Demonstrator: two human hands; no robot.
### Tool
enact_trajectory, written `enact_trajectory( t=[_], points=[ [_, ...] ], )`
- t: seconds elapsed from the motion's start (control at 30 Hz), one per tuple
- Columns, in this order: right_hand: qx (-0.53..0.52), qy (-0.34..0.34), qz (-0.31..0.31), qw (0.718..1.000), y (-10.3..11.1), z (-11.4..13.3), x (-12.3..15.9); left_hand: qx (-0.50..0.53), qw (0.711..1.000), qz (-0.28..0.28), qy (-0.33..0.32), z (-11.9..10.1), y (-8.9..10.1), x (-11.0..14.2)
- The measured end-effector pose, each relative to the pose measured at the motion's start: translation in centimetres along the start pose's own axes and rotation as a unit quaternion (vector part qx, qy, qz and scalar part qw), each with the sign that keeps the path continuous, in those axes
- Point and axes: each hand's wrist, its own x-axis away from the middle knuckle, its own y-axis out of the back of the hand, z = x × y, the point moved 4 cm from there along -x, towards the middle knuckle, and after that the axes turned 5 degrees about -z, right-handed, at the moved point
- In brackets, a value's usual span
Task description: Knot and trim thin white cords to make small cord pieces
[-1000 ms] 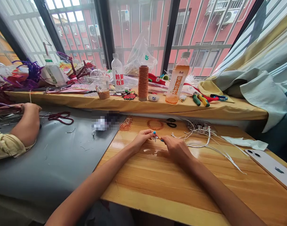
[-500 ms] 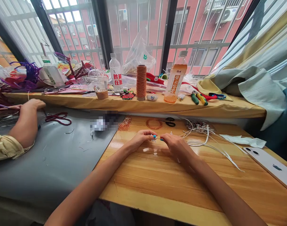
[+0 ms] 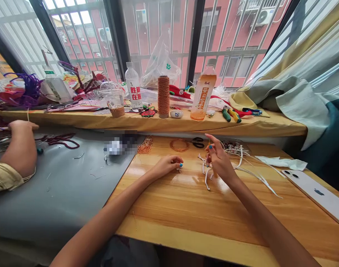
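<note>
Here's the left hand [image 3: 168,165], low over the wooden counter [image 3: 172,207], thumb and fingers pinching a small white piece [image 3: 180,169], most of it hidden in the grip! Well apart from it, the right hand [image 3: 221,161] is held up, index finger stretched out, thumb and the other fingers closed around a slender orange stick [image 3: 210,141], its far end showing beneath the palm. Just beside that hand, short white cords [image 3: 206,180] curl; whether any hang from the fingers, I can't tell. Behind, black-handled scissors [image 3: 198,142] lie right next to a coil of copper wire [image 3: 179,145], with a bundle of cut wire [image 3: 145,145] further left. Over on the right, longer white strips [image 3: 265,181] trail towards a white smartphone [image 3: 318,193]. Up on the cloth-covered sill [image 3: 158,125], a spool of brown cord [image 3: 163,97] stands upright near a bottle of orange drink [image 3: 203,94]. At far left, a co-worker's hand [image 3: 22,127] is at the clutter.
</note>
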Motion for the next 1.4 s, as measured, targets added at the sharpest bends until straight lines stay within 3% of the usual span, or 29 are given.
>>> enact_trajectory(
  t=[0.13,0.23,0.33,0.53,0.67,0.9,1.17,1.3,1.4],
  points=[
    [-0.149,-0.113,0.010,0.982,-0.6,-0.4,0.2,-0.120,0.987,-0.074,-0.073,-0.9,0.9,-0.1],
    [-0.209,-0.172,0.007,0.963,-0.6,-1.0,0.2,-0.155,0.981,-0.048,-0.111,-1.5,1.0,0.1],
    [-0.305,-0.229,-0.016,0.924,-1.0,-1.5,0.4,-0.185,0.972,0.006,-0.143,-1.6,0.5,0.3],
    [-0.439,-0.246,0.004,0.864,-2.0,-1.1,0.7,-0.210,0.965,0.034,-0.154,-1.0,-0.1,0.3],
    [-0.477,-0.242,0.024,0.844,-2.0,0.0,0.8,-0.210,0.965,0.029,-0.154,-0.9,-0.1,0.3],
    [-0.366,-0.290,0.049,0.883,-3.7,-0.9,1.5,-0.167,0.972,-0.035,-0.160,-1.1,0.6,0.2],
    [-0.341,-0.252,0.000,0.906,-2.8,-3.2,1.2,-0.260,0.941,0.041,-0.214,-1.0,0.5,0.8],
    [-0.311,-0.229,0.059,0.921,-3.1,-4.7,1.5,-0.300,0.926,0.042,-0.226,-0.8,0.5,0.9],
    [-0.287,-0.238,0.028,0.927,-3.7,-5.5,1.9,-0.294,0.929,0.028,-0.223,-1.0,0.4,0.8]
  ],
)
